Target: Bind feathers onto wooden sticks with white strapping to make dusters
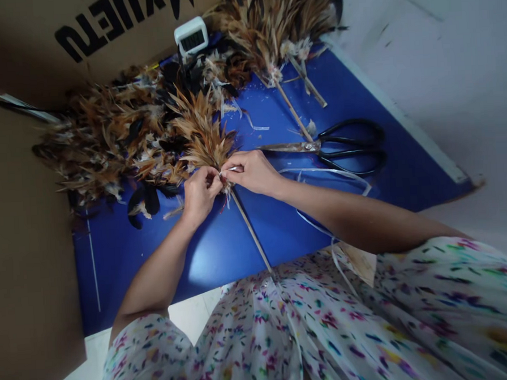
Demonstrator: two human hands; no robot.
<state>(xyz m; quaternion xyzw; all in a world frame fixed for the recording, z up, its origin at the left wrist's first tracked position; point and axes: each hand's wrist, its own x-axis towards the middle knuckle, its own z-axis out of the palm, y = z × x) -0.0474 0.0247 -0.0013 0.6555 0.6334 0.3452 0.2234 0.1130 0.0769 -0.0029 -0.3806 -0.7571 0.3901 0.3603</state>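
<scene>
Brown feathers [208,130] are bunched around the upper end of a thin stick [252,231], whose lower end reaches my clothing at the table's front edge. At the base of this feather bunch, my left hand [200,194] pinches with its fingertips close to the stick. My right hand [252,170] meets it from the other side, its fingers closed on a white plastic strip [235,169]. What exactly lies between my left fingertips is too small to tell. A loose length of white strip [320,170] trails past my right forearm.
Large black-handled scissors [319,145] lie on the blue table [147,275], right of my hands. A feather pile [123,134] covers the left side. Feathered sticks [291,106] and a small white digital timer [191,37] are at the back, before a cardboard box [24,37].
</scene>
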